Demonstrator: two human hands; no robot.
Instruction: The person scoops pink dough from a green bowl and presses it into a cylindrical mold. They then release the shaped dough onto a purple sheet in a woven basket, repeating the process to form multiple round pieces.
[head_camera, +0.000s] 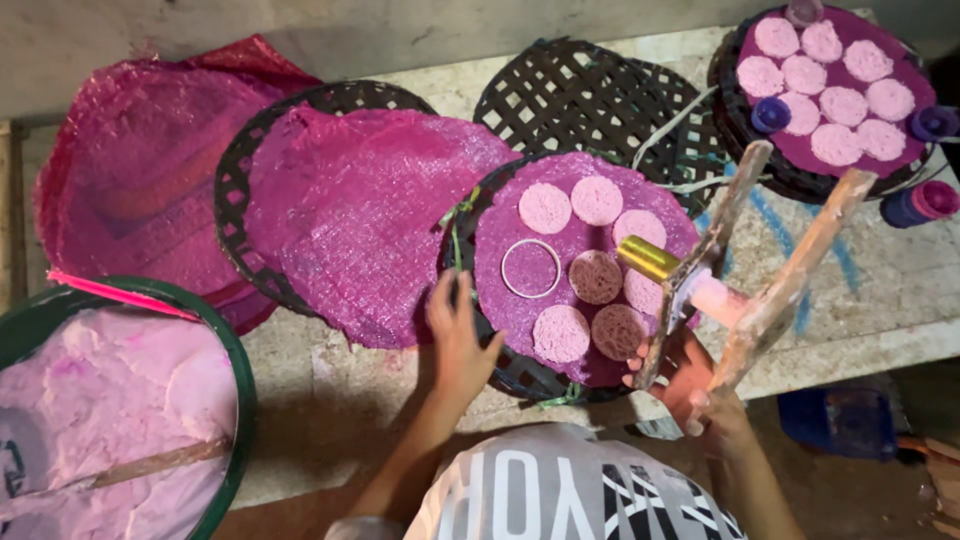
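Your right hand grips the wooden press, stiff and awkward; hold its lower handles. Your left hand, fingers spread, steadies the woven tray of soft, fragile pink discs near the desk's front edge.

Cut off and hidden parts

Tub cut by the left and bottom edges; far tray clipped at top; press hides right hand's fingers.

discs lie on tray, basin at left.
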